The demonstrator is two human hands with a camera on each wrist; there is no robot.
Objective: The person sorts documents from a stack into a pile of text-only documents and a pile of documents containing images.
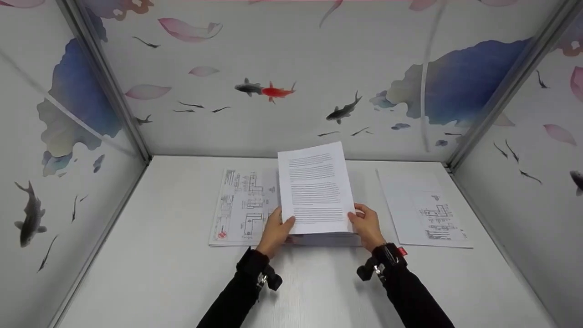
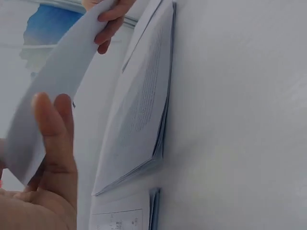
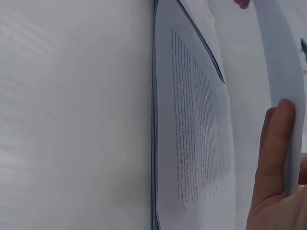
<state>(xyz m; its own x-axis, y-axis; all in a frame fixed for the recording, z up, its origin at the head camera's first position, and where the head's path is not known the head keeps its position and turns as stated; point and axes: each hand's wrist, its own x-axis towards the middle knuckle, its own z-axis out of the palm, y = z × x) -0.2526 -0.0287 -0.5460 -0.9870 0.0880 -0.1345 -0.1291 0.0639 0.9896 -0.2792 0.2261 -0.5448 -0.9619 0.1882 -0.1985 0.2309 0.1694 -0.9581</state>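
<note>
A white sheet of paper (image 1: 315, 187) covered in printed text is held up at a tilt between both hands. My left hand (image 1: 275, 231) pinches its lower left edge, thumb on the printed face and fingers behind. At the lower right edge, my right hand (image 1: 367, 226) grips it the same way. Below the raised sheet lies a stack of text pages (image 3: 192, 143), mostly hidden in the head view. Both wrist views show a gap between the sheet and this stack.
To the left lies a stack of technical drawings (image 1: 241, 207), its right part covered. Another stack with a drawing (image 1: 428, 209) lies to the right. A white table (image 1: 164, 269) carries everything, enclosed by white panels (image 1: 291, 54) painted with fish and petals.
</note>
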